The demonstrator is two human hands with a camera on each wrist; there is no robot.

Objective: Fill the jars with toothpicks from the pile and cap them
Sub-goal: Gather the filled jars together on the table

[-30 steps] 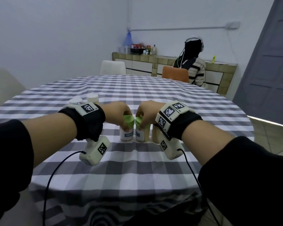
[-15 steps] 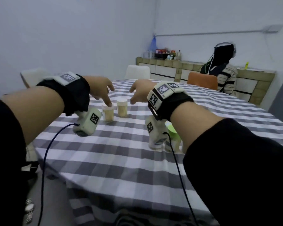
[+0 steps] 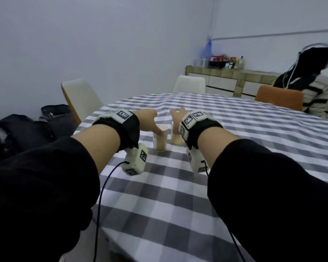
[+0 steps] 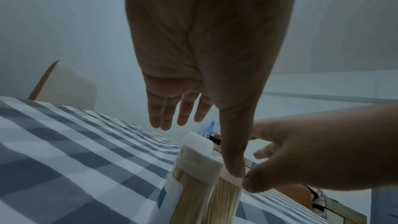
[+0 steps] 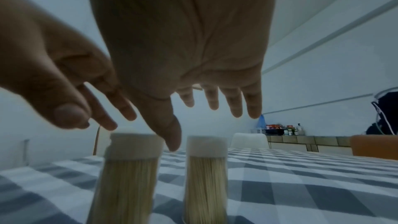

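Two clear jars packed with toothpicks stand side by side on the checked tablecloth (image 3: pixel 178 186), both with white caps. My left hand (image 3: pixel 151 123) hovers over the left jar (image 3: pixel 160 141) with fingers straight, and its thumb (image 4: pixel 233 168) points down to touch the rim of the cap (image 4: pixel 198 163). Over the right jar (image 3: pixel 176 138) my right hand (image 3: pixel 176 120) is spread, holding nothing. In the right wrist view the right hand (image 5: pixel 187 98) has its thumb between the left jar (image 5: pixel 129 168) and the right jar (image 5: pixel 205 168). I see no loose toothpick pile.
White chairs (image 3: pixel 80 99) (image 3: pixel 189 84) and an orange chair (image 3: pixel 278 97) ring the round table. A person in a striped top (image 3: pixel 314 95) sits at the back right by a tiled counter (image 3: pixel 225 78). Dark bags (image 3: pixel 27 129) lie to the left, beyond the table's edge.
Both hands let go of the two green-capped jars and moved left to the two white-capped jars. The view turned left, and the green-capped jars are out of sight.
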